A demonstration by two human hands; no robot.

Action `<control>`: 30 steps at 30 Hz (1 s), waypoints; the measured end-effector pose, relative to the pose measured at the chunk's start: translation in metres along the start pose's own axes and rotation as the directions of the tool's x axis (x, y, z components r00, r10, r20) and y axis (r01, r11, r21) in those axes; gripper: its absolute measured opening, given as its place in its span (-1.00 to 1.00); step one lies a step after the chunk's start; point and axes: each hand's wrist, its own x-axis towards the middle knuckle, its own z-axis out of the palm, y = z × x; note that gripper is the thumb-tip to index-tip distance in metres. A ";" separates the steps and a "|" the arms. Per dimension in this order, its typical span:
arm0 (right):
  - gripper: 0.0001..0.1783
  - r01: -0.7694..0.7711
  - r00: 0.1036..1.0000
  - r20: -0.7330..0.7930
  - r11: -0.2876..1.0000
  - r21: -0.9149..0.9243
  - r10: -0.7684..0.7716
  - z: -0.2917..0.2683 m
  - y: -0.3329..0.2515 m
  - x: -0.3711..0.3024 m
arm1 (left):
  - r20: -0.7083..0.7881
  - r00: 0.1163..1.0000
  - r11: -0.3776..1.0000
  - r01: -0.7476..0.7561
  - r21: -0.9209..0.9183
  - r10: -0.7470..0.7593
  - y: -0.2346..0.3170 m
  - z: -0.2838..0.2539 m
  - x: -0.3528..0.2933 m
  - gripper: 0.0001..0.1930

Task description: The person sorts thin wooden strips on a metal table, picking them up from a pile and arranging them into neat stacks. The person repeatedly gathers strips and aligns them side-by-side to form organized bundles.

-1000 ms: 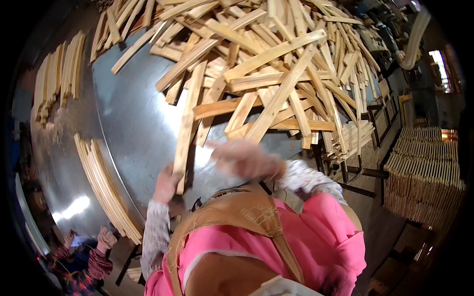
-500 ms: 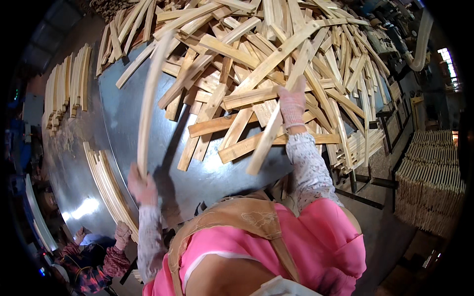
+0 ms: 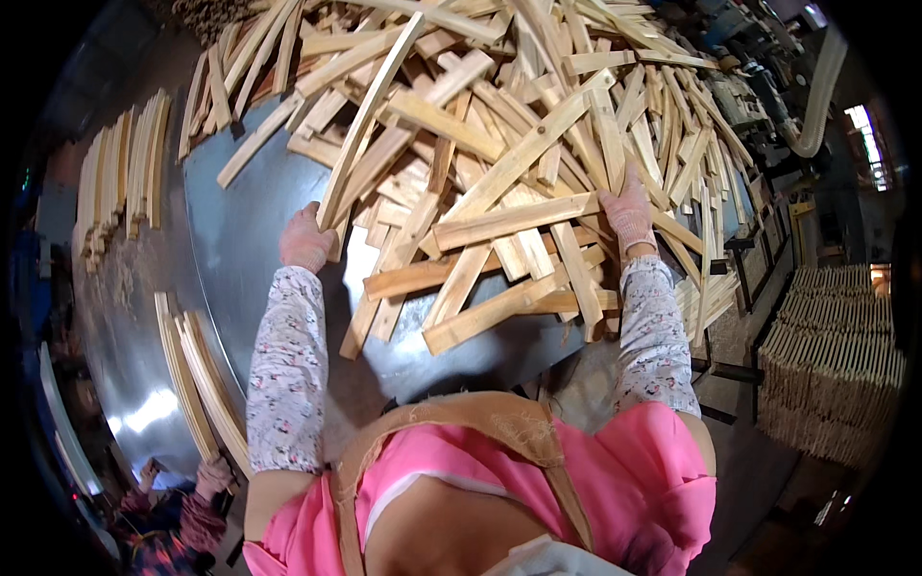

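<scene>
My left hand (image 3: 307, 240) is closed around the lower end of a long pale wooden slat (image 3: 376, 110), which slants up and away over the pile. My right hand (image 3: 629, 213), at the near right side of the pile, has its fingers and thumb about the near end of another wooden slat (image 3: 607, 134). Just left of that hand, a thicker slat (image 3: 519, 221) lies crosswise, its right end close to my thumb. Pinkish gloves cover both hands. Loose slats lie crisscrossed in a large pile (image 3: 461, 125) on the metal table (image 3: 230, 226).
Curved slats (image 3: 206, 374) lie grouped on the left part of the table, and more stand in rows (image 3: 125, 178) farther back. A co-worker's gloved hand (image 3: 213, 477) is at the lower left. Stacked wood (image 3: 831, 365) stands on the right, near dark metal framing (image 3: 730, 374).
My left hand has moved forward and slightly right, swinging its slat over the pile. My right hand has shifted right and nearer; the long slat formerly slanting under it has moved from that place.
</scene>
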 end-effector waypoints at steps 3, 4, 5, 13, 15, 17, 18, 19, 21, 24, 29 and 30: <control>0.03 0.082 0.994 0.072 0.997 -0.013 -0.081 0.000 -0.027 -0.009 | 0.090 0.990 0.993 0.114 -0.011 -0.113 -0.037 0.005 -0.048 -0.34; 0.03 0.118 0.989 0.090 0.993 -0.013 -0.116 0.000 -0.040 -0.010 | 0.179 0.979 0.981 0.123 -0.153 -0.095 -0.052 0.005 -0.067 -0.35; 0.02 0.179 0.983 0.056 0.984 -0.016 -0.177 0.004 -0.046 -0.011 | 0.260 0.963 0.946 0.149 -0.288 -0.073 -0.070 0.006 -0.096 -0.37; 0.00 0.682 0.721 -0.131 0.730 -0.036 -0.680 -0.036 -0.210 -0.017 | 0.500 0.866 -0.187 0.490 -0.851 -0.004 -0.140 0.021 -0.341 -0.17; -0.02 0.793 0.598 -0.153 0.609 -0.033 -0.787 -0.020 -0.257 0.001 | 0.467 0.883 -0.467 0.396 -0.790 -0.041 -0.156 0.039 -0.373 -0.16; -0.02 0.746 0.663 0.047 0.656 -0.110 -0.747 0.006 -0.319 0.005 | 0.468 0.883 -0.702 0.353 -0.619 0.031 -0.180 0.069 -0.383 -0.29; -0.03 0.722 0.691 0.122 0.672 -0.166 -0.713 0.013 -0.349 0.002 | 0.449 0.890 -0.778 0.340 -0.529 0.084 -0.184 0.073 -0.378 -0.29; -0.05 0.759 0.645 0.128 0.613 -0.218 -0.753 0.024 -0.371 -0.011 | 0.442 0.897 -0.784 0.294 -0.546 0.029 -0.189 0.077 -0.379 -0.30; -0.06 0.785 0.613 0.142 0.580 -0.217 -0.777 0.030 -0.415 -0.030 | 0.438 0.897 -0.801 0.220 -0.557 -0.058 -0.187 0.091 -0.386 -0.33; -0.20 0.737 0.675 0.271 0.615 -0.279 -0.686 0.024 -0.474 -0.074 | 0.312 0.947 -0.675 0.181 -0.715 -0.077 -0.189 0.094 -0.391 -0.36; -0.43 0.781 0.624 0.375 0.558 -0.280 -0.686 0.045 -0.522 -0.121 | 0.206 0.864 -0.051 0.206 -0.977 -0.459 -0.197 0.073 -0.433 -0.22; -0.50 0.807 0.589 0.374 0.499 -0.315 -0.717 0.053 -0.525 -0.146 | 0.252 0.828 -0.048 0.264 -0.963 -0.501 -0.207 0.075 -0.447 -0.22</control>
